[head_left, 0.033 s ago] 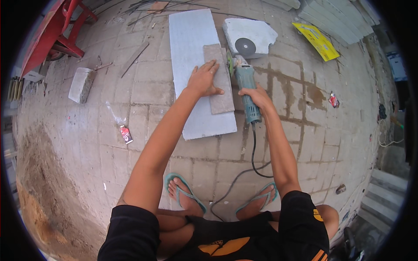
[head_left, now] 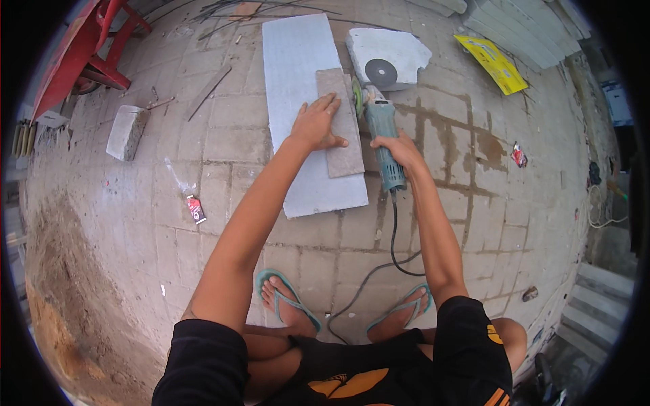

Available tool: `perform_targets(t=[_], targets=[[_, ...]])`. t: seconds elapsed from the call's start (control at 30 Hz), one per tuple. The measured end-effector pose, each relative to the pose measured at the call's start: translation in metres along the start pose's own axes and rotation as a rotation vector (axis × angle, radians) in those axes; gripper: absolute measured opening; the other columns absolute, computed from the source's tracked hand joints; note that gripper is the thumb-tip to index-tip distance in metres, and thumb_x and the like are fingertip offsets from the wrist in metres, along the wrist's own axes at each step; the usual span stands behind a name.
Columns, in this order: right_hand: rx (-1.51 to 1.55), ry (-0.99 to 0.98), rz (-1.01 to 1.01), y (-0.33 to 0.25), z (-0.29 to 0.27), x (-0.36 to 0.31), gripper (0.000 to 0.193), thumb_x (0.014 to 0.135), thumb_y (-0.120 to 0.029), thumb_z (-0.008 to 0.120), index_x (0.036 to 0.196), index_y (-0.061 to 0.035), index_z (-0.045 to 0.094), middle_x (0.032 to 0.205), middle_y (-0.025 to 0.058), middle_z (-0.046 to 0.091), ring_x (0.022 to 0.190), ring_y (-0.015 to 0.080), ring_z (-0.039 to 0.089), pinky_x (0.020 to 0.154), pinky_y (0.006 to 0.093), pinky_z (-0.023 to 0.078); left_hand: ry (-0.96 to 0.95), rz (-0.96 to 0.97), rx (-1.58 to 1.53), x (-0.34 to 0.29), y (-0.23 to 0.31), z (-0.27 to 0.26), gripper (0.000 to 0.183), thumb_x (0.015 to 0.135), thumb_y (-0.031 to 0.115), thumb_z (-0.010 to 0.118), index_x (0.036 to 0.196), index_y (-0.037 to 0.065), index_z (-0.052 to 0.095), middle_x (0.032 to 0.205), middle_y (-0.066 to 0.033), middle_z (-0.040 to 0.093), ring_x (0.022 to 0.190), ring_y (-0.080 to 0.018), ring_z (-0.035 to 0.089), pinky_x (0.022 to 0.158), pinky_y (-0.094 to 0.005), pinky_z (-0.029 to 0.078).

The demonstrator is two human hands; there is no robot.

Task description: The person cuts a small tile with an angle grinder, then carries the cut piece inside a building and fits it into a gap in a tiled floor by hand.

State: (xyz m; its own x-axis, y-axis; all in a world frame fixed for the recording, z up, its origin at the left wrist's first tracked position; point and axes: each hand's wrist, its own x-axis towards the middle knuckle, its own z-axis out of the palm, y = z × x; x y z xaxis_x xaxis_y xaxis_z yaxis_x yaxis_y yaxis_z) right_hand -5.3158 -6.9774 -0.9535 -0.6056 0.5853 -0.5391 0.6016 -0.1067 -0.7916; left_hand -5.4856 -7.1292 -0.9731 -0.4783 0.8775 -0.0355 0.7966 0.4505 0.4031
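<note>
My left hand lies flat with its fingers stretched out, pressing on a brownish tile strip. That strip rests along the right side of a long pale slab on the paving. Wrapped round the body of a blue-green angle grinder, my right hand is closed. The grinder's green disc stands on edge at the strip's right edge; whether it touches cannot be made out. A black cable runs from the grinder's rear toward my feet.
Beyond the grinder, a dark cutting disc lies on a broken white block. A yellow sheet is at far right. On the left are a grey block, a small tube, a red wheelbarrow-like frame and a sand heap.
</note>
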Motion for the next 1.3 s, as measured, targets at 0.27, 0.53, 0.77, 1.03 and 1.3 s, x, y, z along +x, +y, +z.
perform_targets(t=[0.27,0.53,0.77,1.03,1.3], targets=[[-0.022,-0.011,-0.003,-0.001,-0.001,0.011,0.062,0.057,-0.026,0.074,0.106,0.0061,0.056,0.092,0.0158,0.061,0.081,0.0246,0.059,0.070,0.0343,0.048,0.004,-0.002,-0.019,-0.001,0.000,0.001,0.101,0.057,0.043,0.083,0.140,0.008,0.038,0.150,-0.0082,0.031,0.137,-0.0264,0.030,0.110,-0.0522,0.026],[-0.007,-0.011,-0.012,-0.003,0.003,0.020,0.060,0.057,-0.026,0.074,0.104,0.0053,0.056,0.092,0.0160,0.061,0.080,0.0253,0.059,0.069,0.0350,0.048,0.006,-0.010,-0.030,-0.002,0.000,-0.001,0.101,0.057,0.043,0.083,0.140,0.008,0.038,0.150,-0.0084,0.031,0.137,-0.0270,0.030,0.110,-0.0520,0.026],[0.002,-0.013,-0.026,-0.004,0.001,0.026,0.061,0.057,-0.026,0.075,0.106,0.0055,0.054,0.092,0.0162,0.061,0.081,0.0252,0.059,0.069,0.0350,0.048,-0.028,-0.022,-0.007,0.000,0.002,-0.002,0.102,0.058,0.044,0.083,0.142,0.009,0.036,0.151,-0.0068,0.028,0.138,-0.0243,0.028,0.111,-0.0520,0.025],[0.010,-0.048,-0.039,-0.015,0.003,0.029,0.056,0.058,-0.023,0.074,0.103,0.0052,0.057,0.088,0.0136,0.061,0.077,0.0225,0.058,0.068,0.0343,0.047,-0.004,-0.015,-0.025,-0.002,0.000,0.000,0.102,0.058,0.044,0.082,0.141,0.008,0.036,0.150,-0.0076,0.030,0.138,-0.0269,0.029,0.111,-0.0519,0.025],[-0.040,-0.027,-0.063,0.000,-0.002,0.021,0.065,0.057,-0.025,0.074,0.110,0.0071,0.054,0.095,0.0164,0.061,0.084,0.0252,0.059,0.072,0.0353,0.048,-0.027,-0.027,-0.010,-0.001,0.003,-0.005,0.102,0.059,0.044,0.082,0.142,0.010,0.035,0.151,-0.0061,0.029,0.138,-0.0253,0.028,0.112,-0.0518,0.024]])
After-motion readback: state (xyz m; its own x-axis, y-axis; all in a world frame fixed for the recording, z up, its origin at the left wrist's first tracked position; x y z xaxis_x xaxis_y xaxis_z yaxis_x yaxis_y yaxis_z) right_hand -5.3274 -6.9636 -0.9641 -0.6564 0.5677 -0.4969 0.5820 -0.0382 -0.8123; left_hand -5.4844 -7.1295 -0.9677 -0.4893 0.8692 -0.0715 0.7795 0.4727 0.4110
